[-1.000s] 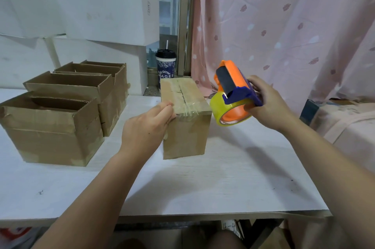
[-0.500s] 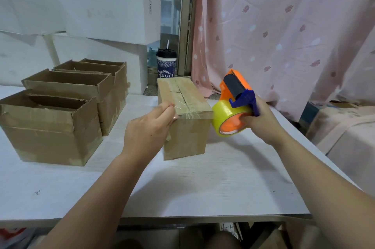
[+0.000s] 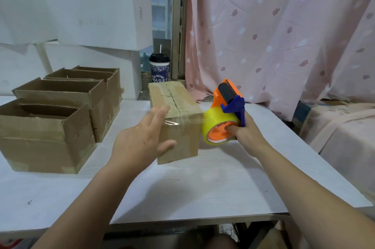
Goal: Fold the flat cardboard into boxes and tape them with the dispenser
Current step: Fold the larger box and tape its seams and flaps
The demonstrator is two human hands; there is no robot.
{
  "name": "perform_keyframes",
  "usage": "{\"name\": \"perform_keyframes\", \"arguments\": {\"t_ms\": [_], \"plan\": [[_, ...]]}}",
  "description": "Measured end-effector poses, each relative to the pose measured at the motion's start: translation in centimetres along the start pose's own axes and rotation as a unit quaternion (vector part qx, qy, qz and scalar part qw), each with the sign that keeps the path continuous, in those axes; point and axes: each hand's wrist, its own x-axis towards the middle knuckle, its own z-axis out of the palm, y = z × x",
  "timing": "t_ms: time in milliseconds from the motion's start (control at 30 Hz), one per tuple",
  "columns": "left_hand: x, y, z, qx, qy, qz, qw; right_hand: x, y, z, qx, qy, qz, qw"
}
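Near edge of the white table: both forearms reach forward; the left hand, blurred, is spread with straight fingers over the near left corner of the closed box, thumb before its near face, contact uncertain; the right hand is wrapped round the handle of the orange and blue tape dispenser, whose yellow roll sits just beside the box's near right corner. The box stands mid-table between the hands, its long axis and centre seam running away from the viewer; clear tape crosses the near top edge; its reach along the seam cannot be told. Judgement: the dispenser must travel leftward onto the seam; the left hand is nearer for steadying. Farther left, three open boxes; behind, a lidded cup, white blocks, a pink curtain.
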Motion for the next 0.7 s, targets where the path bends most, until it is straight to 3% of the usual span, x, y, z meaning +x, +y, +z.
{"name": "perform_keyframes", "arguments": {"t_ms": [233, 367, 567, 700], "plan": [[-0.6, 3.5, -0.3, 0.206, 0.015, -0.097, 0.974, -1.2, -0.9, 2.1, 0.006, -0.003, -0.016, 1.0], [-0.3, 5.6, 0.6, 0.163, -0.021, -0.084, 0.983, -2.0, -0.9, 3.7, -0.01, 0.015, -0.033, 0.999], [0.9, 4.9, 0.5, 0.092, 0.01, -0.125, 0.988, -3.0, -1.9, 4.0, -0.058, 0.053, -0.086, 0.993], [1.2, 4.0, 0.5, 0.02, 0.031, -0.134, 0.99, -3.3, -3.5, 4.4, -0.197, 0.02, -0.123, 0.972]]}}
